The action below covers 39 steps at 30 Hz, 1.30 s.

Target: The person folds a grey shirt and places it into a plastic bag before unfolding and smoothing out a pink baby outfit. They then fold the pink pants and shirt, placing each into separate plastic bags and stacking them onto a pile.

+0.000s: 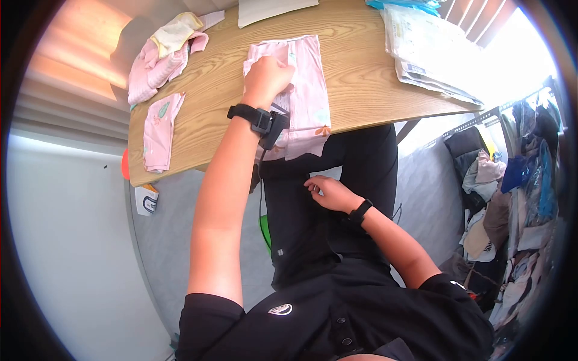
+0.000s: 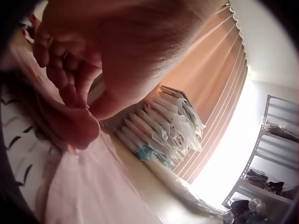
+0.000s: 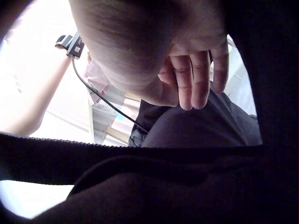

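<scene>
A pink printed garment (image 1: 310, 90) lies on the wooden table, its lower end hanging over the front edge. My left hand (image 1: 268, 78) is over its upper left part. In the left wrist view, the thumb and forefinger of the left hand (image 2: 93, 60) pinch a fold of the pink cloth (image 2: 84, 133). A whitish piece with dark marks (image 2: 21, 154) shows beside that fold. My right hand (image 1: 331, 192) is over my lap, holding nothing, its fingers loosely bent. In the right wrist view, the fingers of the right hand (image 3: 191, 79) hang above the dark trousers.
On the table (image 1: 211, 114), a smaller pink printed piece (image 1: 161, 132) lies at the left, below a heap of pink clothing (image 1: 159, 60). White paper (image 1: 271, 9) is at the back, bagged packs (image 1: 421, 48) at the right. Beyond stands a rack of clothes (image 1: 518, 180).
</scene>
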Each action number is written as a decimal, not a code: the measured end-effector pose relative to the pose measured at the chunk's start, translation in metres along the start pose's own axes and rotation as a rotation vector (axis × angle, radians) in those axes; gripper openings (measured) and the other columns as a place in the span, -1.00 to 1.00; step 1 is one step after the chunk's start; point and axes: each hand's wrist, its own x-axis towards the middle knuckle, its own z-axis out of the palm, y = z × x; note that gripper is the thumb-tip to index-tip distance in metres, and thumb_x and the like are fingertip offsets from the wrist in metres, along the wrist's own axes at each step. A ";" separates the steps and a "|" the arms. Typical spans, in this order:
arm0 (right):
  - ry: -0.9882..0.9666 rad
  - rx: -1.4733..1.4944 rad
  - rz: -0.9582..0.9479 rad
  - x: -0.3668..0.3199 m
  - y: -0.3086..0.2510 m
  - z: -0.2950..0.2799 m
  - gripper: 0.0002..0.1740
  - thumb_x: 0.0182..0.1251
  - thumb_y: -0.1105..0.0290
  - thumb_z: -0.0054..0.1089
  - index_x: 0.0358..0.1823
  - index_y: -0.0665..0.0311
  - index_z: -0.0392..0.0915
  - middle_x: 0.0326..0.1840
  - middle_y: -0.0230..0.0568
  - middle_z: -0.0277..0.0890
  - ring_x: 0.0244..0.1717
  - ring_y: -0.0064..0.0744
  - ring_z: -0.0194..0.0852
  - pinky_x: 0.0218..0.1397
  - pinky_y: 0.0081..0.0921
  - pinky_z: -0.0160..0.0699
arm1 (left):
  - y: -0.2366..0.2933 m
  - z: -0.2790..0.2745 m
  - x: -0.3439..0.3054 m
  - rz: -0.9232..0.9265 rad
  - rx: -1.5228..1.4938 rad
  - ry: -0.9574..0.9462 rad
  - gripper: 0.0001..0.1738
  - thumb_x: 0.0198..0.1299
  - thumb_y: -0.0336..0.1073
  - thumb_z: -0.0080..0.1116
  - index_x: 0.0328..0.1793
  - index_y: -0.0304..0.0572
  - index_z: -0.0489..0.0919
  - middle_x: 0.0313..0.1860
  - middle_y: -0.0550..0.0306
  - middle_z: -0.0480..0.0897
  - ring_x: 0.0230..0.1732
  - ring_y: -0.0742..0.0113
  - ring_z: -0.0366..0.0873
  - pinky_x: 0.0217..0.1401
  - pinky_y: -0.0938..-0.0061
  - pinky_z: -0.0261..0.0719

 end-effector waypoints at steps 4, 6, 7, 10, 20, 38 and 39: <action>0.006 0.011 -0.005 0.000 0.001 0.002 -0.71 0.23 0.53 0.12 0.00 0.37 0.55 -0.13 -0.03 0.61 -0.09 -0.05 0.63 0.00 -0.26 0.61 | 0.009 -0.001 -0.004 -0.026 -0.020 0.029 -0.69 0.18 -0.16 0.22 -0.38 -0.32 0.64 -0.58 0.03 0.70 -0.55 0.32 0.74 -0.40 0.52 0.65; 0.007 0.012 -0.008 0.000 0.001 0.002 -0.71 0.23 0.54 0.11 0.00 0.37 0.55 -0.13 -0.03 0.61 -0.08 -0.05 0.63 0.00 -0.26 0.62 | 0.008 0.002 -0.003 -0.016 -0.003 0.033 -0.70 0.18 -0.17 0.21 -0.37 -0.33 0.63 -0.58 0.03 0.70 -0.55 0.32 0.74 -0.40 0.51 0.66; 0.008 0.011 -0.011 0.000 0.001 0.002 -0.71 0.23 0.54 0.11 0.00 0.37 0.55 -0.13 -0.03 0.61 -0.08 -0.05 0.63 0.00 -0.26 0.62 | 0.005 0.004 0.000 -0.012 0.011 0.011 -0.70 0.18 -0.17 0.21 -0.36 -0.33 0.63 -0.58 0.03 0.69 -0.55 0.33 0.74 -0.40 0.51 0.66; 0.008 0.009 -0.017 0.000 0.002 0.001 -0.71 0.23 0.53 0.11 -0.01 0.37 0.55 -0.13 -0.03 0.61 -0.08 -0.04 0.63 0.00 -0.26 0.62 | 0.000 0.009 0.004 -0.011 0.030 -0.016 -0.70 0.17 -0.18 0.22 -0.35 -0.35 0.63 -0.58 0.02 0.69 -0.55 0.33 0.73 -0.40 0.51 0.66; 0.015 0.017 -0.019 0.000 0.002 0.000 -0.71 0.23 0.53 0.10 -0.01 0.37 0.55 -0.14 -0.03 0.62 -0.08 -0.03 0.63 0.01 -0.26 0.61 | 0.015 0.009 -0.003 0.015 -0.054 0.059 -0.75 0.16 -0.24 0.27 -0.31 -0.34 0.68 -0.54 0.06 0.71 -0.57 0.29 0.72 -0.40 0.47 0.67; 0.007 0.010 -0.028 0.001 0.003 0.001 -0.72 0.22 0.54 0.09 -0.03 0.38 0.54 -0.17 -0.04 0.60 -0.09 -0.04 0.61 0.00 -0.26 0.59 | -0.017 -0.017 0.008 -0.018 -0.054 0.170 -0.50 -0.01 -0.39 0.34 0.08 -0.48 0.50 0.05 -0.38 0.61 0.06 -0.10 0.67 0.07 0.21 0.65; 0.009 0.011 -0.029 0.000 0.003 0.001 -0.72 0.22 0.54 0.09 -0.03 0.38 0.54 -0.17 -0.04 0.60 -0.09 -0.04 0.61 0.00 -0.26 0.59 | -0.017 -0.017 0.008 -0.025 -0.096 0.155 -0.49 -0.02 -0.40 0.34 0.08 -0.47 0.50 0.02 -0.36 0.62 0.05 -0.09 0.67 0.05 0.21 0.65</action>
